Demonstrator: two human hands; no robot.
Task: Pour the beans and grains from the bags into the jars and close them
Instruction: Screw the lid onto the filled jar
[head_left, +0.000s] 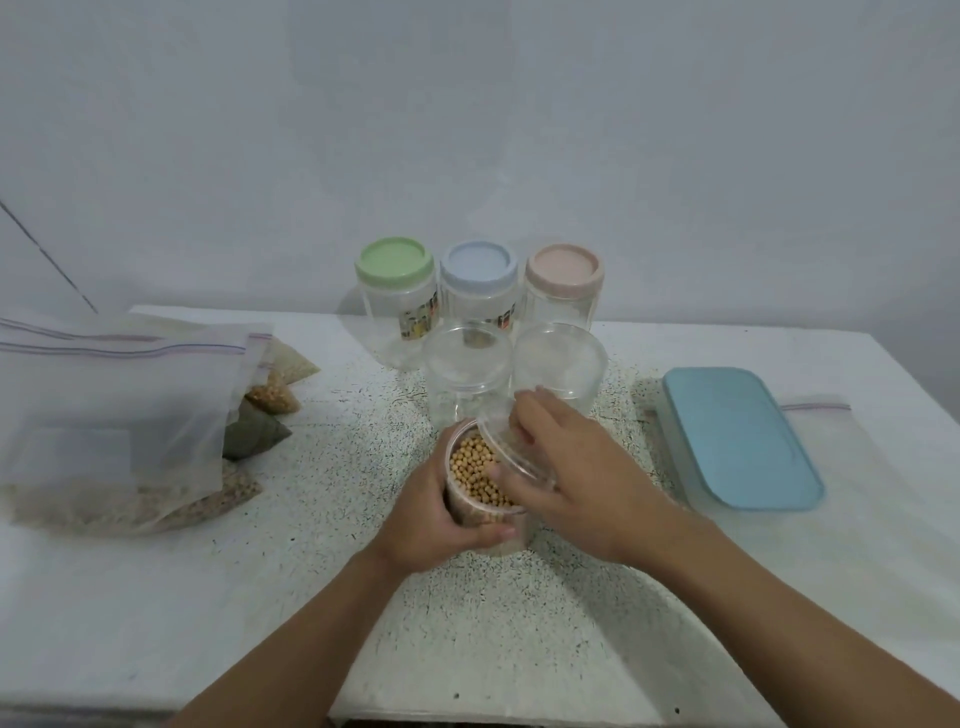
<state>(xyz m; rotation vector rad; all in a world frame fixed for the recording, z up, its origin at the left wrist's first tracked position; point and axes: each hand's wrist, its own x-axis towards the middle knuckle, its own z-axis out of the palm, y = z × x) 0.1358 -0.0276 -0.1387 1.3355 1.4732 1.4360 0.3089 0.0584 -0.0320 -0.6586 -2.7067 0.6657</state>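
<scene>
A clear jar (470, 512) filled with yellow beans (475, 473) stands at the table's middle. My left hand (439, 525) grips its side. My right hand (566, 473) holds a clear lid (498, 447) tilted over the jar's right rim, so the mouth is half uncovered. Behind stand two clear jars with clear lids, one at left (466, 371) and one at right (561, 364). At the back are three empty jars with a green lid (395, 260), a blue lid (479, 267) and a pink lid (564, 270). Zip bags of beans and grains (135, 415) lie piled at the left.
A rectangular clear box with a blue lid (737, 436) lies at the right, with an empty zip bag (815, 405) behind it. The speckled white table (322, 493) ends at a front edge near me. A wall rises behind the jars.
</scene>
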